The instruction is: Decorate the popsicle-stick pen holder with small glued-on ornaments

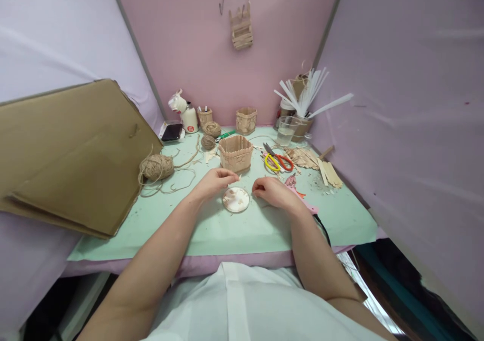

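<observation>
My left hand [218, 180] pinches a small pale chip [239, 177] between thumb and fingertips, just in front of a box-shaped wooden basket [235, 154]. Below and between my hands lies a round white dish [236, 200] with small pinkish-brown bits on it. My right hand [270, 189] hovers to the right of the dish with its fingers curled together; what they hold, if anything, is hidden. Partly behind my right wrist rests a pink glue gun [310, 208] with a black cord. Scissors [278, 160] with yellow and red handles lie behind the right hand.
Twine balls [157, 167] and large cardboard sheets [71, 154] are at left. A clear cup [286, 131], white strips [312, 91] and thin wood sticks [330, 173] stand or lie at right. A second basket [246, 121] and a phone [172, 132] are at the back.
</observation>
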`<state>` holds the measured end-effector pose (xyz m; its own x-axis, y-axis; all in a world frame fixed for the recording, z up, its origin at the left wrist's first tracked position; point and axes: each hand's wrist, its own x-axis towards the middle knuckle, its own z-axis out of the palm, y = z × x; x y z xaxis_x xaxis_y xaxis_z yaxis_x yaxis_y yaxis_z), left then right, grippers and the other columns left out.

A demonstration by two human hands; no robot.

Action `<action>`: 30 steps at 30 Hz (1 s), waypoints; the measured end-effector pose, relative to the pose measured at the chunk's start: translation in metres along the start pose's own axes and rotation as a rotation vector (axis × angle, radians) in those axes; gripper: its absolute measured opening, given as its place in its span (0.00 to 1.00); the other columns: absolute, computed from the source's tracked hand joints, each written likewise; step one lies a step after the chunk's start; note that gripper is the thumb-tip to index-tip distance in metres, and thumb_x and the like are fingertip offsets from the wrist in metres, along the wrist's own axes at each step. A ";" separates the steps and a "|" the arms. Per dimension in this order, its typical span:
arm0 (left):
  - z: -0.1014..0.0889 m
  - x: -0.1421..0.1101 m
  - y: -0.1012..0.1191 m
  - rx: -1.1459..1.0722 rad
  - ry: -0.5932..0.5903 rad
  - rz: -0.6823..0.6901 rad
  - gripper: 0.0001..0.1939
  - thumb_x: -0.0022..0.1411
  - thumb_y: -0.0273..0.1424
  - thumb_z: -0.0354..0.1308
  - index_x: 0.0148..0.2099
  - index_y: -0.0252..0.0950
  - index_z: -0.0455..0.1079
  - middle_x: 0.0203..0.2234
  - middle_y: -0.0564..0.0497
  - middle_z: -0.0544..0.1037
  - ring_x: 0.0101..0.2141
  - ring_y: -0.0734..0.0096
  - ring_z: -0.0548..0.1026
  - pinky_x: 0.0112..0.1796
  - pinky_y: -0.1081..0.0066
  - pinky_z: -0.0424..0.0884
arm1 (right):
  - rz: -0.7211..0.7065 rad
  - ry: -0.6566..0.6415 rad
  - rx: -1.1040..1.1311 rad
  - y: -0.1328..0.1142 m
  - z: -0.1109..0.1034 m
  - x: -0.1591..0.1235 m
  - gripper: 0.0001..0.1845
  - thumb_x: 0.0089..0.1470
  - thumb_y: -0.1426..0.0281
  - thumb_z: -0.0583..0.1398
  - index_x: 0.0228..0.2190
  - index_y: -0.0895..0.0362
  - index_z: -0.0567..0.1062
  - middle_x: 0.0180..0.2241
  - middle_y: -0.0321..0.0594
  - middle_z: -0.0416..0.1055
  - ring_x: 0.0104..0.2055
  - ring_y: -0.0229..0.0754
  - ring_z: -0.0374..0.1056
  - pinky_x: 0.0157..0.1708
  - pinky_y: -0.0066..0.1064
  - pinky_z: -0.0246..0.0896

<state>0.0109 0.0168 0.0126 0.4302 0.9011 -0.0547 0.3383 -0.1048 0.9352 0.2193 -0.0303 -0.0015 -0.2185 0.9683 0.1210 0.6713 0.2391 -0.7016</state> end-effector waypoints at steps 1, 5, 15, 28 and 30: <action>0.001 0.000 0.001 0.001 0.008 0.016 0.14 0.51 0.40 0.60 0.33 0.34 0.76 0.27 0.50 0.77 0.27 0.74 0.69 0.28 0.74 0.64 | -0.008 0.034 0.003 -0.001 0.001 0.000 0.07 0.41 0.78 0.60 0.20 0.54 0.75 0.23 0.37 0.72 0.27 0.39 0.63 0.29 0.30 0.52; 0.007 -0.005 0.007 0.105 0.186 0.340 0.11 0.55 0.37 0.59 0.32 0.34 0.75 0.30 0.49 0.76 0.32 0.71 0.71 0.34 0.71 0.67 | 0.013 0.216 0.240 -0.014 0.005 0.004 0.04 0.48 0.68 0.61 0.24 0.55 0.75 0.26 0.37 0.71 0.29 0.38 0.63 0.31 0.30 0.54; 0.012 -0.015 0.002 0.682 0.511 0.964 0.07 0.61 0.31 0.55 0.37 0.40 0.74 0.30 0.48 0.74 0.34 0.70 0.69 0.37 0.67 0.67 | 0.267 -0.111 1.178 -0.038 0.009 0.003 0.15 0.40 0.59 0.67 0.23 0.58 0.74 0.22 0.34 0.66 0.24 0.32 0.59 0.22 0.24 0.52; 0.015 -0.014 0.003 0.489 0.441 0.866 0.07 0.61 0.31 0.55 0.41 0.39 0.72 0.35 0.48 0.74 0.38 0.69 0.70 0.39 0.67 0.68 | 0.243 -0.018 1.134 -0.037 0.008 0.002 0.12 0.41 0.64 0.66 0.20 0.58 0.71 0.20 0.32 0.62 0.22 0.30 0.55 0.20 0.23 0.49; 0.018 -0.012 0.006 0.343 0.455 0.714 0.08 0.62 0.32 0.54 0.39 0.36 0.72 0.34 0.47 0.73 0.35 0.71 0.70 0.34 0.70 0.69 | 0.201 0.067 1.090 -0.038 0.009 0.004 0.11 0.42 0.65 0.66 0.20 0.58 0.71 0.21 0.33 0.62 0.23 0.30 0.55 0.21 0.23 0.50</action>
<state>0.0230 -0.0026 0.0123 0.2857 0.6452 0.7086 0.3800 -0.7551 0.5343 0.1865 -0.0363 0.0188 -0.1147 0.9921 -0.0500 -0.2988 -0.0824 -0.9507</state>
